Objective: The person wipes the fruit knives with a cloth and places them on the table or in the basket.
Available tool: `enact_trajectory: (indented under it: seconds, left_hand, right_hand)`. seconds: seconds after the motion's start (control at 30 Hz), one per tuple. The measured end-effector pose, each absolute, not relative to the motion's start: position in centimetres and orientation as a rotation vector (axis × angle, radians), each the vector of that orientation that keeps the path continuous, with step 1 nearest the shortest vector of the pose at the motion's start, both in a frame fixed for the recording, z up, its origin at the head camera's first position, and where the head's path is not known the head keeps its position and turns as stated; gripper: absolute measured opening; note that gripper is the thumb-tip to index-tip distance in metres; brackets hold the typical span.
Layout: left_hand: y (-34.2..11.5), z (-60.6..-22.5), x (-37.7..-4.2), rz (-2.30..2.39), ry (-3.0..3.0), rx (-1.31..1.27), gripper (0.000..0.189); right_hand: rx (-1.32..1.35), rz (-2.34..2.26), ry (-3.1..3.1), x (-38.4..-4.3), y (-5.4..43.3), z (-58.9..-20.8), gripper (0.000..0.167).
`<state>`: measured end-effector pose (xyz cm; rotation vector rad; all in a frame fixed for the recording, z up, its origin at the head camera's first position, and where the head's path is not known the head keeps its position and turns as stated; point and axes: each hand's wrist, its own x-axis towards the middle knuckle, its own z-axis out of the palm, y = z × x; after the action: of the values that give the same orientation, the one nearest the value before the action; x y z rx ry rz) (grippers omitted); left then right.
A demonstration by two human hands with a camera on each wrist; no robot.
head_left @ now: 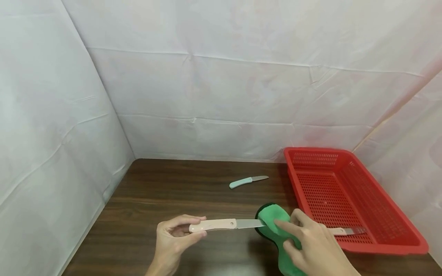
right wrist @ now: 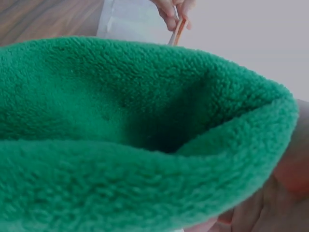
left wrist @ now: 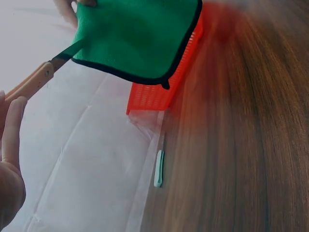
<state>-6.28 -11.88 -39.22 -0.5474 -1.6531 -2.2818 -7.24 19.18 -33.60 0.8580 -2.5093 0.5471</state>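
Observation:
In the head view my left hand [head_left: 172,237] pinches a folding knife [head_left: 215,225] by its pale pink handle. The knife's blade [head_left: 250,223] points right, and its tip meets a green cloth [head_left: 274,214] with black edging. My right hand [head_left: 310,239] grips that cloth near the blade's tip, with some fingers hidden behind it. The left wrist view shows the blade's end against the green cloth [left wrist: 135,38]. Fluffy folds of the cloth [right wrist: 120,96] fill most of the right wrist view.
A second folding knife [head_left: 246,181], with a pale mint handle, lies opened on the dark wooden table [head_left: 165,184]. The red plastic basket [head_left: 300,188] stands at the right, holding another pale-handled knife [head_left: 338,231]. White sheeting [head_left: 221,88] walls the table's back and sides.

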Motion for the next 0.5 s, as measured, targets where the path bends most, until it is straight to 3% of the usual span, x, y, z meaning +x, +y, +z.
enact_trajectory:
  seconds: [0.27, 0.5]
  left_hand:
    - [-11.9, -39.6, -6.2, -2.267, -1.668, -0.609, 0.031]
    - [-11.3, -39.8, -6.2, -2.241, -1.706, -0.642, 0.03]
  right_hand:
    - [0.669, 0.566, -2.536, -6.8, 19.2, -32.3, 0.04]
    - [0.78, 0.59, -2.421, -6.8, 18.1, -31.5, 0.041]
